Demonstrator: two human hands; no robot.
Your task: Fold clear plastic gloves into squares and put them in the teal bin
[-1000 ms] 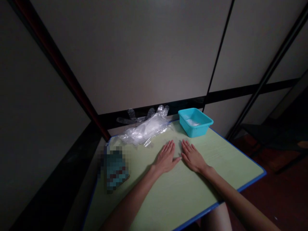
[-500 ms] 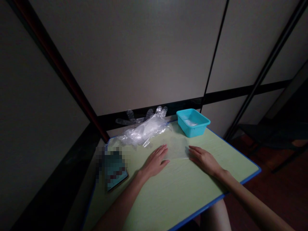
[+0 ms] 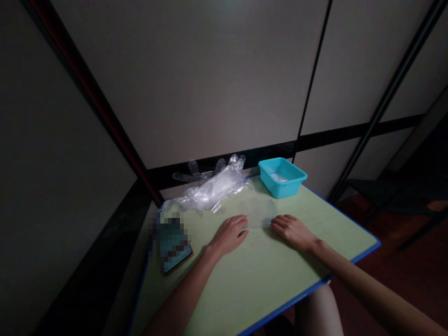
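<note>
A thin clear disposable plastic glove (image 3: 259, 213) lies flat on the table in front of me, faint against the green top. My left hand (image 3: 231, 234) is at its near left corner, fingers bent over the edge with the thumb just below. At the near right corner, the curled fingers of my right hand (image 3: 291, 230) close on the edge; that thumb is hidden. Beyond the left hand, a shiny heap of clear plastic gloves (image 3: 212, 190) reaches the table's back edge, several fingers sticking up against the wall panel.
A turquoise plastic basket (image 3: 285, 189) with something clear inside stands at the back right. A phone (image 3: 178, 259), partly pixelated, lies on the left. The green table (image 3: 259, 284) has a blue rim, with pale panels (image 3: 210, 84) behind it. A dark chair (image 3: 381, 196) is at the right.
My fingers have gone from stretched flat to curled at the glove's near corners. The right hand has shifted slightly left. The view has moved a little.
</note>
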